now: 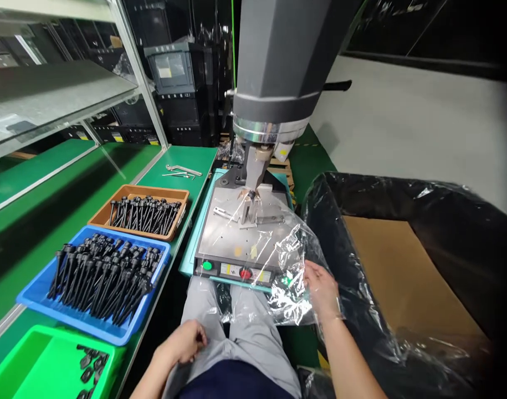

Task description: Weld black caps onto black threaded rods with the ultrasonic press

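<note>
My right hand is at the right front corner of the press machine, its fingers closed on a clear plastic bag. The bag drapes over the metal worktable and part of it reaches my wrist. Under the machine's pointed head, a small black part sits in the fixture, partly behind the plastic. My left hand rests on my lap with its fingers curled, and nothing shows in it. A green button and a red button are on the front panel.
On the green bench to the left, a blue tray and a brown tray hold many black stemmed parts. A green tray holds small black pieces. Wrenches lie behind. At right stands a box lined with black plastic, cardboard inside.
</note>
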A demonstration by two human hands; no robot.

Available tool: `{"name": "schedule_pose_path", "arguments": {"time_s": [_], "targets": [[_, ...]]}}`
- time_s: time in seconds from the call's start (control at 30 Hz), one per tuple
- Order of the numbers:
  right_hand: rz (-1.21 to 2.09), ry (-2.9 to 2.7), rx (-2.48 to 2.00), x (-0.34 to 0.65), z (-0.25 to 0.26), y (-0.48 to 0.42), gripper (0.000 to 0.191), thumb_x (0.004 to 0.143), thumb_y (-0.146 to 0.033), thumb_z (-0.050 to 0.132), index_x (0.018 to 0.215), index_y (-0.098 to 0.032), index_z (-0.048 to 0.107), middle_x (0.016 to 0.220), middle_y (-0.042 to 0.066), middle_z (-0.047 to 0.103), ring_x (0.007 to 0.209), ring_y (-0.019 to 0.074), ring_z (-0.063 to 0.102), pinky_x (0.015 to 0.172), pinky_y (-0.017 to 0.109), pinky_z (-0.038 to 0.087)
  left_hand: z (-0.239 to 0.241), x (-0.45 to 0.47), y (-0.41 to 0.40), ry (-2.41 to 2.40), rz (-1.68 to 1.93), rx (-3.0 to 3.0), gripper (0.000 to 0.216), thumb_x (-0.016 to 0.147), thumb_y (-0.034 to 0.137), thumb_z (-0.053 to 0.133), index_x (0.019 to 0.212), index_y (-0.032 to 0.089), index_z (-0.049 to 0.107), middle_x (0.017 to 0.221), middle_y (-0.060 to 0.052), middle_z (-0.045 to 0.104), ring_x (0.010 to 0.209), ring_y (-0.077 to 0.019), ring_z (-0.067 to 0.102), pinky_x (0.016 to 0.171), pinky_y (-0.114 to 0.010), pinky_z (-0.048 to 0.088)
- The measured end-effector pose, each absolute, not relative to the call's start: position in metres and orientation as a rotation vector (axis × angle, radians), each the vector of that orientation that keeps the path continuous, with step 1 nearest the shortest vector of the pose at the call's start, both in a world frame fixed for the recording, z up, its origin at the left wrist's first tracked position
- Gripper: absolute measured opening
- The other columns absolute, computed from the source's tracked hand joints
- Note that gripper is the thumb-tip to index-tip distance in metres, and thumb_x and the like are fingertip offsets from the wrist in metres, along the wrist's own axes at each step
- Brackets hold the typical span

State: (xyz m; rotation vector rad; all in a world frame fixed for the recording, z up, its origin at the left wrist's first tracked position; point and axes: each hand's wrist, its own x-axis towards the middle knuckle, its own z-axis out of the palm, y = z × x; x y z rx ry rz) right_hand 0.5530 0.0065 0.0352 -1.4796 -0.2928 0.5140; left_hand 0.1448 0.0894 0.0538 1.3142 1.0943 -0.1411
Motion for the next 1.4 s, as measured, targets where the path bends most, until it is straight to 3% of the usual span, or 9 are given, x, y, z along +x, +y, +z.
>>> {"name": "schedule_pose_path", "arguments": {"time_s": [0.17, 0.33, 0.47, 0.53, 0.63, 0.77, 1.1, 1.27, 1.4], "targets": [[0.195, -0.319, -1.808, 0.547, -0.001, -0.039, 0.059, 0.07, -0.064, 0.067, 0.101, -0.014, 0.067, 0.096, 0.014, 0.07, 0.073, 0.0223, 0.064, 0.07, 0.039, 0.054, 0.112, 0.145, 0.13, 0.946, -0.237, 1.722, 0.016, 0.073, 0.025, 0.061, 0.059, 0.018, 0.064, 0.055, 0.001, 0.061, 0.05, -0.0144, 0.054, 0.052, -0.025, 0.04], [0.165, -0.532, -1.919, 0.535, -0.026, -0.05, 0.068, 0.078, -0.064, 0.062, 0.125, -0.015, 0.06, 0.12, 0.019, 0.065, 0.099, 0.0298, 0.065, 0.09, 0.049, 0.051, 0.124, 0.171, 0.174, 1.283, 0.586, 1.879, 0.025, 0.089, 0.035, 0.054, 0.09, 0.018, 0.072, 0.091, -0.007, 0.074, 0.09, -0.0229, 0.066, 0.085, -0.033, 0.051], [0.129, -0.702, -1.935, 0.532, -0.031, -0.05, 0.074, 0.085, -0.066, 0.056, 0.138, -0.015, 0.053, 0.123, 0.019, 0.065, 0.105, 0.0309, 0.064, 0.093, 0.05, 0.05, 0.094, 0.188, 0.204, 1.521, 0.796, 1.696, 0.03, 0.089, 0.025, 0.053, 0.114, 0.017, 0.068, 0.119, -0.013, 0.07, 0.123, -0.0265, 0.059, 0.111, -0.04, 0.04], [0.047, -0.798, -2.002, 0.531, -0.029, -0.048, 0.079, 0.084, -0.071, 0.055, 0.138, -0.013, 0.054, 0.12, 0.021, 0.066, 0.105, 0.033, 0.063, 0.095, 0.051, 0.048, 0.078, 0.192, 0.21, 1.541, 0.728, 1.62, 0.032, 0.088, 0.022, 0.055, 0.117, 0.015, 0.066, 0.117, -0.014, 0.071, 0.115, -0.0265, 0.064, 0.106, -0.041, 0.045], [-0.068, -0.89, -2.119, 0.527, -0.025, -0.042, 0.095, 0.082, -0.082, 0.046, 0.137, -0.006, 0.055, 0.116, 0.026, 0.066, 0.108, 0.0389, 0.06, 0.098, 0.056, 0.044, 0.061, 0.192, 0.21, 1.549, 0.64, 1.464, 0.026, 0.088, 0.022, 0.054, 0.108, 0.012, 0.067, 0.099, -0.014, 0.074, 0.081, -0.0223, 0.072, 0.08, -0.038, 0.058], [-0.068, -0.87, -2.223, 0.519, -0.025, -0.035, 0.104, 0.08, -0.087, 0.037, 0.138, -0.002, 0.053, 0.121, 0.029, 0.063, 0.113, 0.0438, 0.055, 0.096, 0.059, 0.042, 0.058, 0.187, 0.204, 1.487, 0.575, 1.287, 0.013, 0.086, 0.021, 0.056, 0.093, 0.012, 0.062, 0.083, -0.009, 0.071, 0.053, -0.0124, 0.063, 0.055, -0.028, 0.055], [0.141, -0.704, -2.229, 0.518, -0.031, -0.027, 0.105, 0.075, -0.087, 0.044, 0.139, -0.005, 0.052, 0.127, 0.027, 0.06, 0.123, 0.0449, 0.047, 0.101, 0.057, 0.039, 0.07, 0.184, 0.196, 1.254, 0.418, 1.406, 0.006, 0.073, 0.013, 0.061, 0.068, 0.013, 0.064, 0.072, -0.007, 0.07, 0.063, -0.0152, 0.066, 0.064, -0.029, 0.055], [0.128, -0.665, -2.19, 0.524, -0.034, -0.027, 0.102, 0.066, -0.094, 0.046, 0.124, -0.011, 0.063, 0.117, 0.024, 0.064, 0.119, 0.043, 0.05, 0.1, 0.056, 0.043, 0.075, 0.193, 0.201, 1.298, 0.445, 1.711, 0.01, 0.069, 0.01, 0.062, 0.063, 0.019, 0.062, 0.06, 0.002, 0.061, 0.061, -0.0129, 0.055, 0.066, -0.024, 0.044], [0.142, -0.629, -2.141, 0.531, -0.036, -0.028, 0.098, 0.057, -0.098, 0.048, 0.106, -0.016, 0.067, 0.11, 0.022, 0.066, 0.114, 0.0422, 0.053, 0.098, 0.056, 0.045, 0.076, 0.2, 0.202, 1.348, 0.484, 1.857, 0.011, 0.074, 0.024, 0.067, 0.069, 0.02, 0.059, 0.06, 0.004, 0.056, 0.059, -0.0128, 0.049, 0.063, -0.024, 0.037]]}}
